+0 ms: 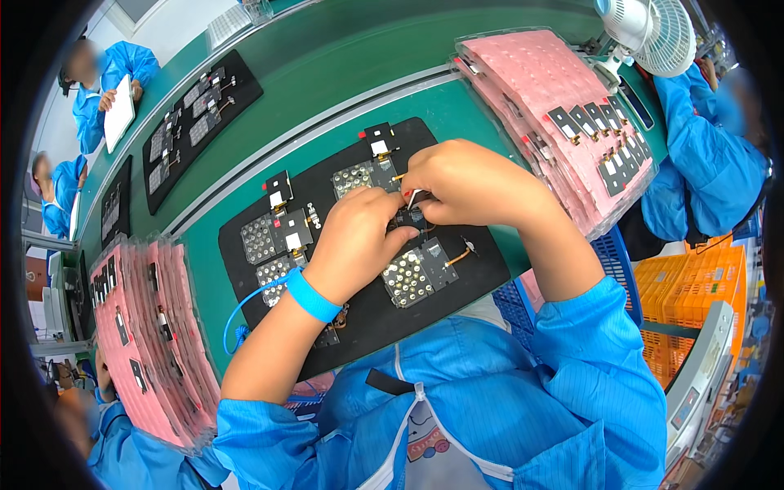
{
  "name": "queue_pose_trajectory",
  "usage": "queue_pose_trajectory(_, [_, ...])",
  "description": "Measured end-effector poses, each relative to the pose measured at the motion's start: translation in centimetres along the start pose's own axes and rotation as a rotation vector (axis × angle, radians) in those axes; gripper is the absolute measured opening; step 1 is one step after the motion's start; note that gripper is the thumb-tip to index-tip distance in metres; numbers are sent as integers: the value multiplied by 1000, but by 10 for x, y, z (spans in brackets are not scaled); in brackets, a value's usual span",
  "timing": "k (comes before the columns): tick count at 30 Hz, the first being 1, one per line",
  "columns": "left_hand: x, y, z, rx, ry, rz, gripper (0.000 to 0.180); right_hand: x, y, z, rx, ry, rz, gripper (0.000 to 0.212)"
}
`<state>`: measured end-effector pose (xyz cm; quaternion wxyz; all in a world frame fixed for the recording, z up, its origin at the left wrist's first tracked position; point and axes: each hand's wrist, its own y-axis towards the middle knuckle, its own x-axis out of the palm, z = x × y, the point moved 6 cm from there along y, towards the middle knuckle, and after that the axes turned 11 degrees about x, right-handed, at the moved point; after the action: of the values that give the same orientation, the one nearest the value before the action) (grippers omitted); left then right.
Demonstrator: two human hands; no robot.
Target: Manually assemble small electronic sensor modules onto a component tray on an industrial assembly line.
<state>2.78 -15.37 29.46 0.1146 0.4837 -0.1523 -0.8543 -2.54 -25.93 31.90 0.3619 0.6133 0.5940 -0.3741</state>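
Note:
My left hand (357, 241), with a blue wrist strap (314, 296) and coiled cord, bends its fingers and thumb round the edge of a dark circuit board (414, 219) in the middle of the black mat (359, 331). Close against it from the right, my right hand (461, 184) pinches a small white strip (415, 197) above that board. The fingers hide most of the strip and part of the board. Nearer to me lies a board with round metal contacts (408, 276) and a brown flex cable (463, 255). Similar boards (260, 238) lie to the left.
Stacked pink trays (523, 77) holding small black modules stand at the right; more pink trays (131, 359) are at the left. A white fan (661, 37) is beyond. Black mats (204, 114) with boards lie across the green bench. Co-workers in blue sit around; orange crates (694, 282) are at right.

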Motion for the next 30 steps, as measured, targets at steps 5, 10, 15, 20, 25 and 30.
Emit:
queue_pose_trajectory(5, [2, 1, -3, -5, -12, 22, 26, 2, 1, 3, -8, 13, 11, 16])
queue_pose_trajectory(10, [3, 6, -3, -14, -38, 109, 18, -2, -6, 6, 8, 48, 45, 18])
queue_pose_trajectory(15, [1, 2, -4, -76, -95, 165, 14, 4, -6, 4, -39, 51, 67, 18])
queue_pose_trajectory(20, [0, 1, -4, -115, -83, 129, 16, 7, -10, 6, 38, 160, 129, 17])
queue_pose_trajectory(25, [-3, 4, 9, -56, 100, 62, 26, 0, -28, 13, 145, 203, 215, 38])
queue_pose_trajectory(30, [-6, -3, 17, 18, 194, 31, 35, -16, -64, 5, 192, 206, 288, 51])
